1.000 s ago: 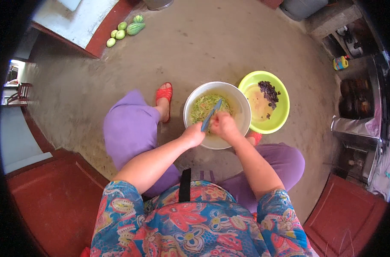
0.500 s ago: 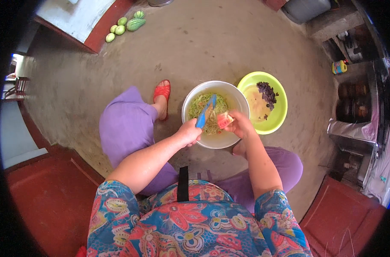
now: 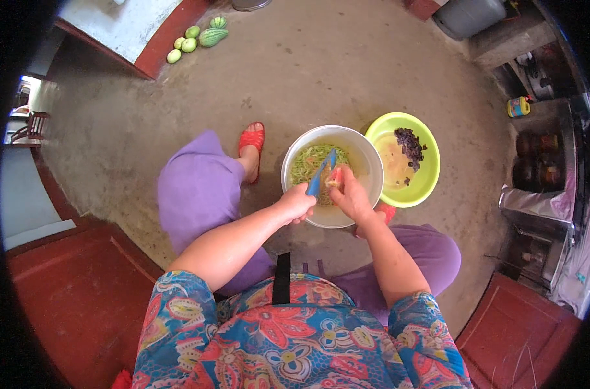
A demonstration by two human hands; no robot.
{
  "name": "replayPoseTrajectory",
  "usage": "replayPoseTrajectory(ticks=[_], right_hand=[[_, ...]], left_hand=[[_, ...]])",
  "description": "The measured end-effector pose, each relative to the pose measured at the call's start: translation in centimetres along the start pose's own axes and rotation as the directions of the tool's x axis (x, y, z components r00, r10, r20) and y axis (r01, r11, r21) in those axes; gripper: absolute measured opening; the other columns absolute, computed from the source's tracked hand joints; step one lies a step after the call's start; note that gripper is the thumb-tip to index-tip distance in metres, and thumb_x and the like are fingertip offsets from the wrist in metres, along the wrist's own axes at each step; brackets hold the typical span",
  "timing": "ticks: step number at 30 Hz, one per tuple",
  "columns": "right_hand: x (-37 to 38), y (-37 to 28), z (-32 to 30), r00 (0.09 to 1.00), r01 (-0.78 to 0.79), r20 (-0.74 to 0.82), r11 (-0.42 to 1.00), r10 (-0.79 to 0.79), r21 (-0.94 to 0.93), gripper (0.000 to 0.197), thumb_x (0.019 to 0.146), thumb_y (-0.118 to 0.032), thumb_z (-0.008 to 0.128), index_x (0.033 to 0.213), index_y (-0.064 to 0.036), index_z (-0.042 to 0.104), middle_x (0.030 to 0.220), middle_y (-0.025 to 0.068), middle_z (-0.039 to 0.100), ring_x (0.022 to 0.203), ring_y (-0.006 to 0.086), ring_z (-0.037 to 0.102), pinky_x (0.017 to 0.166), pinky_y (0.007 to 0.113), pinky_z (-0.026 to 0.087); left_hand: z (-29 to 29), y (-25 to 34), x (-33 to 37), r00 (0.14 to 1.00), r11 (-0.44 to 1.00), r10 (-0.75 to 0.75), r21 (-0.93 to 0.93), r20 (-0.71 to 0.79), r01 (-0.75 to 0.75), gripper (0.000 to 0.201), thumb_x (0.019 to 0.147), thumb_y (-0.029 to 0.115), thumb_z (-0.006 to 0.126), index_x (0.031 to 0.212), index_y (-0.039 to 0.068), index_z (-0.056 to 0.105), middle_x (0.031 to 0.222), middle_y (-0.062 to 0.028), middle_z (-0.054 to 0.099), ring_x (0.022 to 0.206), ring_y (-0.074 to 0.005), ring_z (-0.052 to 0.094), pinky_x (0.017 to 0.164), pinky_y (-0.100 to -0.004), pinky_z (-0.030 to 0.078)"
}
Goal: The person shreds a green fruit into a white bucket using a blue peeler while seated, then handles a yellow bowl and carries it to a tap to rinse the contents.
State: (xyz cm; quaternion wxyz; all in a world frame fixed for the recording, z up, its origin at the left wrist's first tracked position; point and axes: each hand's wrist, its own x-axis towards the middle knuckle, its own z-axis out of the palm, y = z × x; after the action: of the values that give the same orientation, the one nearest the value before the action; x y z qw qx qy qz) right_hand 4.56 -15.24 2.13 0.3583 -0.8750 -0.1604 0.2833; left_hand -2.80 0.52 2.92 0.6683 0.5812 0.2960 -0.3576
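Note:
A large pale metal pot [image 3: 371, 170] stands on the floor between my legs, with green shreds [image 3: 306, 162] heaped inside. Over it, my left hand [image 3: 297, 203] grips the near end of a blue-framed grater [image 3: 316, 181], which slants down into the pot. Pressed up to the grater's right side is a small chunk of watermelon [image 3: 335, 176], red with a pale rind. My right hand [image 3: 351, 196] has its fingers closed round that chunk and partly covers it.
Against the pot's right side stands a lime-green basin [image 3: 430, 178] holding dark purple scraps [image 3: 410, 149] and some liquid. Several green melons [image 3: 189, 45] lie by the wall at far left. A stove area with a yellow bottle [image 3: 518, 107] is at right.
My right hand has brought the watermelon chunk down and left against the grater, turning its back upward. The whole view has shifted slightly.

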Motion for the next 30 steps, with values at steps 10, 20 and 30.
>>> replayPoseTrajectory(ticks=[10, 20, 30], right_hand=[[2.0, 3.3, 1.1, 0.981, 0.055, -0.172, 0.981, -0.088, -0.189, 0.024, 0.077, -0.009, 0.052, 0.099, -0.0056, 0.045, 0.088, 0.0202, 0.055, 0.086, 0.0382, 0.052, 0.073, 0.046, 0.042], [2.5, 5.1, 2.2, 0.968, 0.096, -0.216, 0.986, -0.124, -0.134, 0.029, 0.074, -0.009, 0.054, 0.102, -0.0034, 0.048, 0.091, 0.0224, 0.055, 0.089, 0.0384, 0.051, 0.078, 0.045, 0.041], [3.0, 4.2, -0.2, 0.975, 0.005, -0.216, 0.984, -0.045, -0.181, 0.022, 0.072, -0.01, 0.054, 0.093, -0.0023, 0.055, 0.088, 0.0228, 0.056, 0.084, 0.0389, 0.054, 0.076, 0.043, 0.044]], left_hand=[[1.1, -0.2, -0.3, 0.992, 0.993, -0.035, -0.105, 0.12, 0.048, 0.014, 0.078, 0.012, 0.045, 0.091, 0.008, 0.041, 0.065, -0.0072, 0.049, 0.042, -0.0116, 0.04, 0.033, -0.0259, 0.029], [0.6, 0.2, 0.1, 0.995, 0.998, -0.029, -0.058, 0.092, 0.035, 0.019, 0.078, 0.01, 0.045, 0.097, 0.011, 0.041, 0.062, -0.0051, 0.048, 0.041, -0.0091, 0.04, 0.032, -0.0237, 0.027], [0.1, -0.9, -1.5, 0.895, 0.131, 0.444, 0.991, -0.033, -0.029, 0.024, 0.081, 0.013, 0.042, 0.1, 0.0, 0.048, 0.084, -0.0196, 0.059, 0.076, -0.0327, 0.061, 0.061, -0.0433, 0.049]])
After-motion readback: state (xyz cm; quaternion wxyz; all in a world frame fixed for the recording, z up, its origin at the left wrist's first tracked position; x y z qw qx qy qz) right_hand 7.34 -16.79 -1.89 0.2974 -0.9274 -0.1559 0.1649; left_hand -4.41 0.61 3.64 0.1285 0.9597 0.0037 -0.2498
